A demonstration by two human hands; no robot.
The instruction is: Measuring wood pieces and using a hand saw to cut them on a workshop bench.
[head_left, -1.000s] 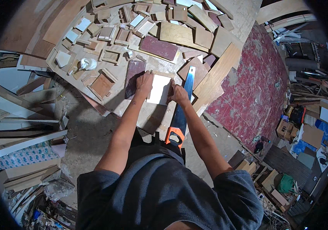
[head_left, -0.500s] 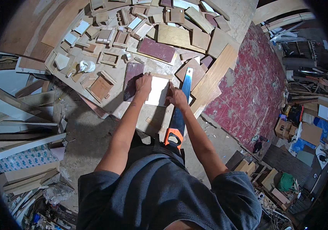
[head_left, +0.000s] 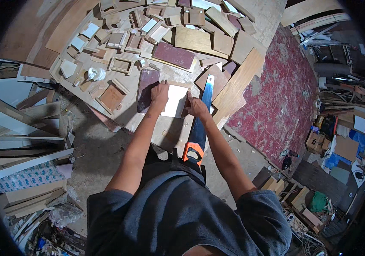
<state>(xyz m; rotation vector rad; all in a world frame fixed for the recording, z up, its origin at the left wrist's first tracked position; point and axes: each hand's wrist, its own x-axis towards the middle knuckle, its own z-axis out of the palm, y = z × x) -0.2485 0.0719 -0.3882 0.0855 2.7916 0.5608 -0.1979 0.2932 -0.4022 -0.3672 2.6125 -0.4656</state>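
A white rectangular panel (head_left: 174, 101) lies on the worktable in front of me, with a thin wooden strip (head_left: 179, 84) along its far edge. My left hand (head_left: 160, 94) is closed over the panel's far left corner, its fingertips by the strip. At the right edge, my right hand (head_left: 197, 107) grips the panel's side, fingers pointing toward the far right corner. Just right of that hand lies a handsaw (head_left: 208, 91) with an orange and black handle, its blade pointing away from me. A dark maroon board (head_left: 147, 87) rests beside my left hand.
Small wooden frames (head_left: 121, 65) and offcuts crowd the far side of the worktable. A white plastic-wrapped item (head_left: 96, 74) sits at the left. One long plank (head_left: 240, 85) lies at the right. Stacked boards (head_left: 28, 145) stand left of me; scrap and boxes (head_left: 317, 143) lie right.
Almost nothing differs. Both hands keep their places on the panel, and the right hand has shifted only very slightly.
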